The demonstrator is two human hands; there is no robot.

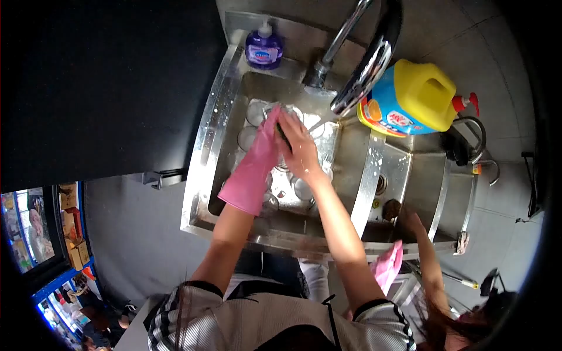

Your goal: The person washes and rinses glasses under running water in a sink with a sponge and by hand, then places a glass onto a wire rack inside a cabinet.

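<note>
My left hand (269, 133), in a long pink rubber glove, reaches into the left basin of the steel sink (202, 137). Its fingers are mostly hidden, and what they grip cannot be made out. Pressed up beside it is my bare right hand (302, 151), wet with a little foam, closed on a dark green scouring pad (283, 136). Several clear glasses stand in the basin below and around both hands, among them one glass (246, 138) to the left and another glass (301, 188) nearer to me.
Over the basin hangs a chrome faucet (366, 73). A purple soap bottle (263, 50) stands at the back left, a big yellow-and-blue detergent jug (410, 96) on the right. Another person's hand (411, 221) is in the right basin near a brown scrubber (391, 209).
</note>
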